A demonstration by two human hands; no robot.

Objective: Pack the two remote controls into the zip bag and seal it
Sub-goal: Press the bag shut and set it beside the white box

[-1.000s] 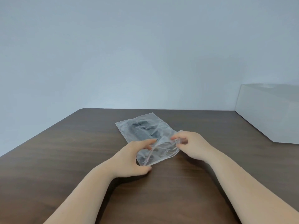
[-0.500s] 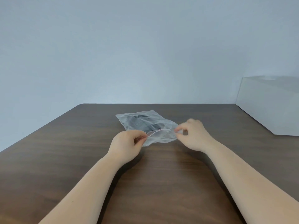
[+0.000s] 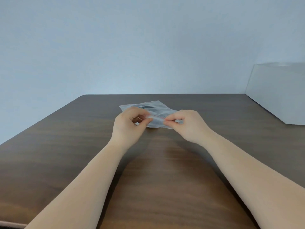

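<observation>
Bag: our clear plastic zip bag point(image 3: 158, 111) lies on the dark brown wooden table point(image 3: 66, 146), far end flat, near mouth edge lifted slightly between our hands.
Contents: a dark shape shows through the plastic at the far end, which we take to be the two dark remote controls point(image 3: 146, 107); we cannot separate them into two, since the film blurs them.
Left hand: our left hand point(image 3: 130, 128) pinches the left end of the mouth, thumb and forefinger closed on the plastic.
Right hand: our right hand point(image 3: 186, 124) pinches the mouth further right, fingertips pressed together on the strip.
Seal line: a thin red zip line point(image 3: 156, 116) runs taut between the two pinches; whether it is pressed shut along this stretch we cannot tell.
Stage: we judge the packing done and the sealing under way.
Risk, partial seal: if we slide along the strip with uneven pressure, the tracks may skip and leave a gap, most likely at a corner hidden under our fingers.
Risk, misalignment: pulling the two ends at different heights could offset the tracks so they refuse to mate.
Risk, trapped air: the bag looks puffed and wrinkled, and air could pop the seal open.
Surroundings: a white box point(image 3: 279, 95) stands well apart on the right.
</observation>
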